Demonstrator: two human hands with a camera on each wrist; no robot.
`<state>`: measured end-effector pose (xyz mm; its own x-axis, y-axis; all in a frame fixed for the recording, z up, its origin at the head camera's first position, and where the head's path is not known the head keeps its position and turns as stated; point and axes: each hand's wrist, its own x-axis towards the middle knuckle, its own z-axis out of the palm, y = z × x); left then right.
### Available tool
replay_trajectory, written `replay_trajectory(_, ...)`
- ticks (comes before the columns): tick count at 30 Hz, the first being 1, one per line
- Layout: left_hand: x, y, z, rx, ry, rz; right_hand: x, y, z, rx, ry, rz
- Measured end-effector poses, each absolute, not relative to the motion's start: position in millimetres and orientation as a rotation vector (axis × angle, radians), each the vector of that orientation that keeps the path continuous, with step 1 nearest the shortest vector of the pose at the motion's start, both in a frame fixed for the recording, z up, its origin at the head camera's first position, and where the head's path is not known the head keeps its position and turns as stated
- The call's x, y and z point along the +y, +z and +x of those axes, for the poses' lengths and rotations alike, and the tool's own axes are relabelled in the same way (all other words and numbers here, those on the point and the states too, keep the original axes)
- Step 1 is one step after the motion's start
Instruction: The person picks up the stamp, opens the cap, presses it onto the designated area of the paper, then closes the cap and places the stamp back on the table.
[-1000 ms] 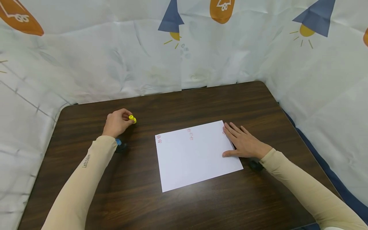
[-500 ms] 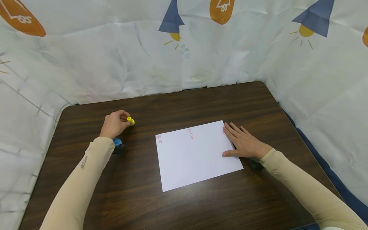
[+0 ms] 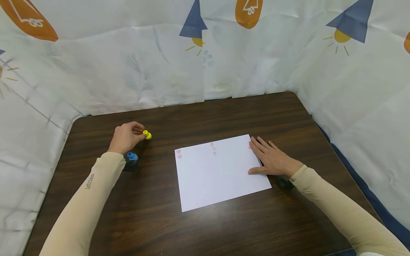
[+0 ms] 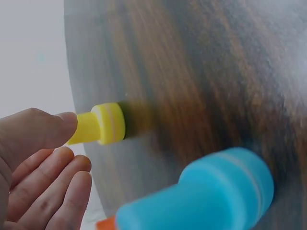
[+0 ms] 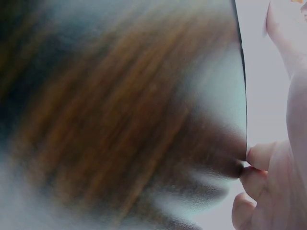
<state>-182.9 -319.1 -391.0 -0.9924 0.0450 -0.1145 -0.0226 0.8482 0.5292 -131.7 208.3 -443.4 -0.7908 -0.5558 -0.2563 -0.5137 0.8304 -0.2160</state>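
Observation:
My left hand (image 3: 124, 138) is at the back left of the table, pinching a small yellow stamp (image 3: 147, 134) by its narrow handle. In the left wrist view, the thumb lies on the handle of the yellow stamp (image 4: 111, 123), and its wider base faces the tabletop. A blue stamp (image 3: 132, 156) stands beside my left wrist and looms large in the left wrist view. My right hand (image 3: 272, 159) rests flat with spread fingers on the right edge of a white sheet of paper (image 3: 221, 177). Small red prints mark the sheet's top edge; the fingers partly cover those at the right corner.
The dark wood table (image 3: 153, 227) carries the sheet near its middle. Patterned white curtains (image 3: 128, 64) hang around its back and sides. A bit of something orange (image 4: 106, 224) shows beside the blue stamp in the left wrist view.
My left hand has shifted slightly left, still holding the yellow stamp, and more of the blue stamp shows beside the wrist. The right hand has stayed on the paper.

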Motion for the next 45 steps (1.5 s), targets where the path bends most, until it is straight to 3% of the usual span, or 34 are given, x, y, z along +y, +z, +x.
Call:
replay_trajectory(17,-340.5,-374.8,-156.9,3.043,0.827,0.034,209.7,-444.3,-131.4,2.695,-0.189,-0.806)
replay_trajectory(45,-373.3,-409.7,-111.3,2.864,1.255,0.055,210.8,-446.1,-132.3,2.7,-0.212,-0.805)
